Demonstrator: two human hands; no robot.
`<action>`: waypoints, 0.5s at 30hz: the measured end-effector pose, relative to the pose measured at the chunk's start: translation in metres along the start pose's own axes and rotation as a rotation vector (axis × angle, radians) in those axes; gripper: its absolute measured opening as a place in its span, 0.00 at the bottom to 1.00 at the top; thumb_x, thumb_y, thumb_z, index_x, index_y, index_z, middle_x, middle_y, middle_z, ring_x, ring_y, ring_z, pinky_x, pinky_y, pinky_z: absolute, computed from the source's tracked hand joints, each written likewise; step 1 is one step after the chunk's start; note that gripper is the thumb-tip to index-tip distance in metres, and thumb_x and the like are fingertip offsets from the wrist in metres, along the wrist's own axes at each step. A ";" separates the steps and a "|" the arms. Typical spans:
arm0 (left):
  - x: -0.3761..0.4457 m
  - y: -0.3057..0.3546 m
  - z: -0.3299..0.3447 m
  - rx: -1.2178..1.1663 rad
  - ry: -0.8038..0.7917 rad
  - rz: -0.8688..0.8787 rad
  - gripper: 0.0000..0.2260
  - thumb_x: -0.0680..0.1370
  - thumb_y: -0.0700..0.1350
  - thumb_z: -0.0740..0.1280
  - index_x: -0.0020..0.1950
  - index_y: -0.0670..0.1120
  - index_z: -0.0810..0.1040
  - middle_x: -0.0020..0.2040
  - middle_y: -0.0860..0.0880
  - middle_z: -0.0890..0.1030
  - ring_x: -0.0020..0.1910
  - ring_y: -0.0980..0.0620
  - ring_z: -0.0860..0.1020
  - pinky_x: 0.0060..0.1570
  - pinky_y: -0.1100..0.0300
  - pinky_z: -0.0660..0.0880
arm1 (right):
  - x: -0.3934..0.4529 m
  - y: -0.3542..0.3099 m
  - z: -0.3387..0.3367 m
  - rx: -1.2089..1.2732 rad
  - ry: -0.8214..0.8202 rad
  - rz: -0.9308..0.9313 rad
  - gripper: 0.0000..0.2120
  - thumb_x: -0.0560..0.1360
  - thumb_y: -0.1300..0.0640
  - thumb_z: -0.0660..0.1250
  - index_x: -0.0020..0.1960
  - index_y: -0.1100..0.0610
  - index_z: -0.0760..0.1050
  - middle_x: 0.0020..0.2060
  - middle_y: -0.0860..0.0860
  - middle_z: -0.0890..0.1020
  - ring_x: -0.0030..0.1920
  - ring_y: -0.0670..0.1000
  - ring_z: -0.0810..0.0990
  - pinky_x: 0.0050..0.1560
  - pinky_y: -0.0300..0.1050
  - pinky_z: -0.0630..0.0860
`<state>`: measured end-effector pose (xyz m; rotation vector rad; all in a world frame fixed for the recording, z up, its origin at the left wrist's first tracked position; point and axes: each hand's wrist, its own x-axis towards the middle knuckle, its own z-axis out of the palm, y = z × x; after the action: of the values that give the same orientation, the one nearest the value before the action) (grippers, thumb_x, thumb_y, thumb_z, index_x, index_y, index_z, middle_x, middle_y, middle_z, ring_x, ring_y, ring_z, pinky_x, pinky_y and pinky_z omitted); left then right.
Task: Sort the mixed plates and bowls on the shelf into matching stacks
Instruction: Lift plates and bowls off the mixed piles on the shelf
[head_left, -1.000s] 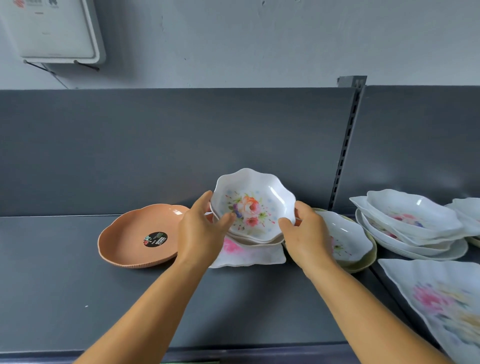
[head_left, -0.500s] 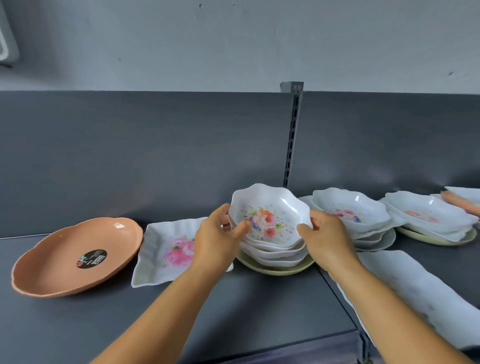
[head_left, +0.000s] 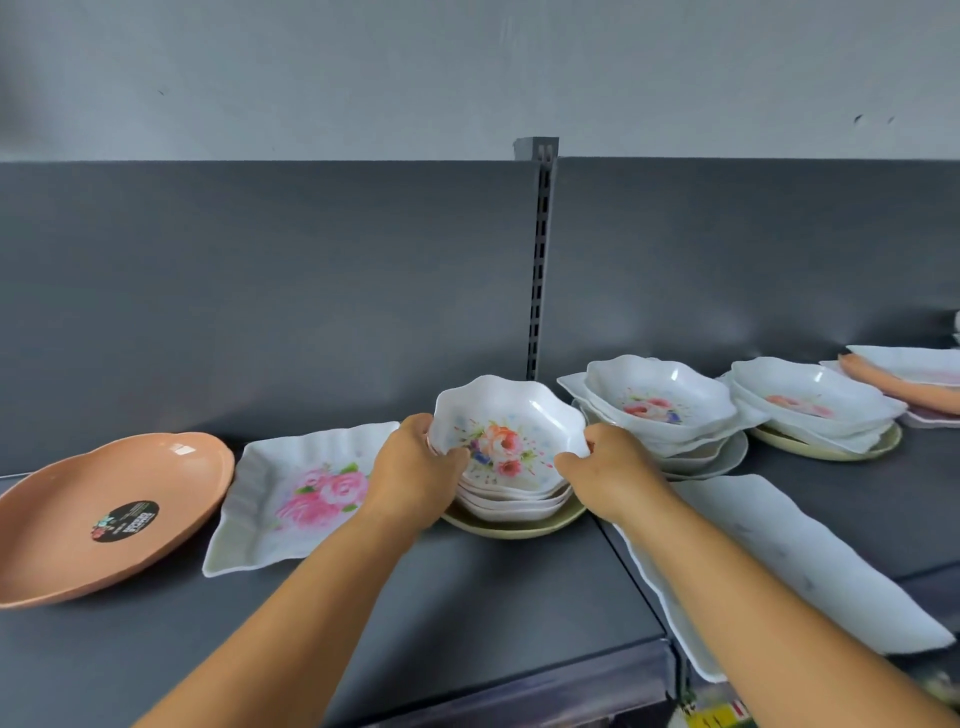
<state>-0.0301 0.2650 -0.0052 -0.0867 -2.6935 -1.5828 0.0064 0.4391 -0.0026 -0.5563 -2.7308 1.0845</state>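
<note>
We see both hands on the floral bowl (head_left: 511, 434): left hand (head_left: 415, 467) and right hand (head_left: 610, 470) curl their fingers round its rim, atop a bowl stack (head_left: 511, 501) on the shelf (head_left: 467, 597), beside the square plate (head_left: 296, 488).

Both hands (head_left: 415, 467) (head_left: 618, 475) grip the top floral bowl (head_left: 506, 434).
</note>
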 end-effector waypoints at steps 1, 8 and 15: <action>-0.001 0.001 -0.001 0.001 -0.011 -0.014 0.10 0.76 0.43 0.66 0.57 0.48 0.75 0.50 0.49 0.81 0.48 0.48 0.78 0.42 0.59 0.70 | 0.000 -0.001 0.001 0.001 -0.009 0.011 0.07 0.76 0.55 0.63 0.48 0.60 0.70 0.32 0.49 0.70 0.30 0.46 0.67 0.26 0.40 0.61; -0.002 0.004 0.001 -0.025 -0.010 -0.055 0.19 0.77 0.42 0.66 0.67 0.47 0.70 0.50 0.49 0.76 0.49 0.47 0.75 0.43 0.59 0.70 | -0.001 -0.002 0.009 0.101 0.018 0.090 0.11 0.77 0.58 0.61 0.56 0.62 0.72 0.43 0.54 0.76 0.35 0.50 0.70 0.28 0.39 0.64; -0.002 0.010 -0.012 -0.276 0.025 -0.093 0.20 0.72 0.38 0.70 0.63 0.39 0.75 0.50 0.48 0.83 0.46 0.48 0.81 0.41 0.59 0.74 | -0.010 -0.002 0.012 0.378 0.073 0.081 0.15 0.75 0.59 0.60 0.61 0.56 0.73 0.49 0.52 0.79 0.42 0.51 0.75 0.32 0.41 0.69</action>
<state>-0.0272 0.2595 0.0095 0.0563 -2.4771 -1.9591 0.0114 0.4265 -0.0105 -0.6325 -2.3714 1.5181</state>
